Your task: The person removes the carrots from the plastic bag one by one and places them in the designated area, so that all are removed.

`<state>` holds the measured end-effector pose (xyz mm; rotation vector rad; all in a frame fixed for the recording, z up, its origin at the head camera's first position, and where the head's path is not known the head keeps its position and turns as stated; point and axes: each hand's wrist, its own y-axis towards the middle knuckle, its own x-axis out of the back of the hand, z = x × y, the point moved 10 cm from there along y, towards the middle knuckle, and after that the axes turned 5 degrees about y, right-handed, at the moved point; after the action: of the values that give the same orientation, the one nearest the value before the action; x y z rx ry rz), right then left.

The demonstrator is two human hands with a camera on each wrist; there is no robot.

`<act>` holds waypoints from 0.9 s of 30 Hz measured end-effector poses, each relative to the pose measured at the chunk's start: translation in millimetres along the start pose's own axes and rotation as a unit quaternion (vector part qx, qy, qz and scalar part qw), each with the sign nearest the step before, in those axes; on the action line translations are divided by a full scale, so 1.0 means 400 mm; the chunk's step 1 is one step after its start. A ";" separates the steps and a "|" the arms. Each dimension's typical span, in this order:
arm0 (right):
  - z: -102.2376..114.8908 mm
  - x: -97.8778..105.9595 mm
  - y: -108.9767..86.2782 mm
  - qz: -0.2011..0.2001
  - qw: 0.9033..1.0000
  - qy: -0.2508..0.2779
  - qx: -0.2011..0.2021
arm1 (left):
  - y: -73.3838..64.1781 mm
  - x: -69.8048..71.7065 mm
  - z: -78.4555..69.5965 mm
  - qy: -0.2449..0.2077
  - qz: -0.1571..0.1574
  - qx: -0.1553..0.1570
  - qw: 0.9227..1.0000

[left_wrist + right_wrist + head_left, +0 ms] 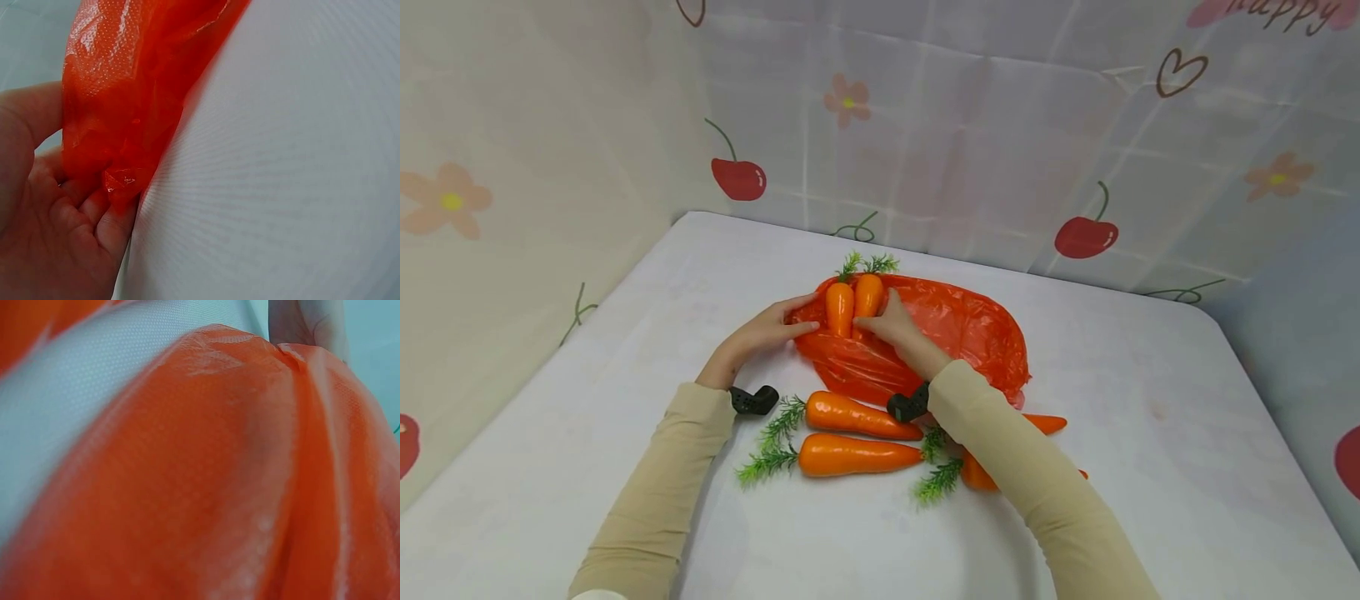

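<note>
A thin red plastic bag [966, 321] lies spread on the table, its mouth toward the left. Two orange toy carrots with green leafy tops, a left one [839, 304] and a right one [870, 290], stand side by side in its mouth, leaves outward. With thumb and fingers, my left hand [767, 327] holds the bag's left edge; in the left wrist view the red film [119, 87] sits between them. My right hand [901, 327] grips the right carrot, thumb across its front. Red film [187, 462] fills most of the right wrist view, hiding the right fingers.
Nearer me, an upper carrot [853, 415] and a lower carrot [857, 456] lie with leaves to the left. Partly under my right sleeve [1022, 467] are more carrots [1047, 423]. A patterned curtain [955, 142] hangs behind the white table [1187, 433].
</note>
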<state>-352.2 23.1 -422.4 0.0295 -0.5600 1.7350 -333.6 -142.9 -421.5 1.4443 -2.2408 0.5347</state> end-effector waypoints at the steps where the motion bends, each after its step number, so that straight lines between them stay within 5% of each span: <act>1: -0.002 0.000 0.001 0.000 1.000 0.006 -0.005 | 0.000 -0.001 -0.001 -0.001 0.000 -0.002 1.000; 11: -0.017 0.009 -0.001 0.004 0.997 0.076 -0.032 | 0.005 -0.003 0.005 -0.016 -0.001 -0.001 1.000; 27: -0.017 0.056 -0.012 0.007 0.988 0.150 -0.023 | -0.002 -0.001 0.002 -0.002 -0.002 -0.006 1.000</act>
<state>-351.3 46.8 -419.7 -0.2644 -0.3786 1.6992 -333.0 -143.3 -422.0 1.4440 -2.2401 0.5178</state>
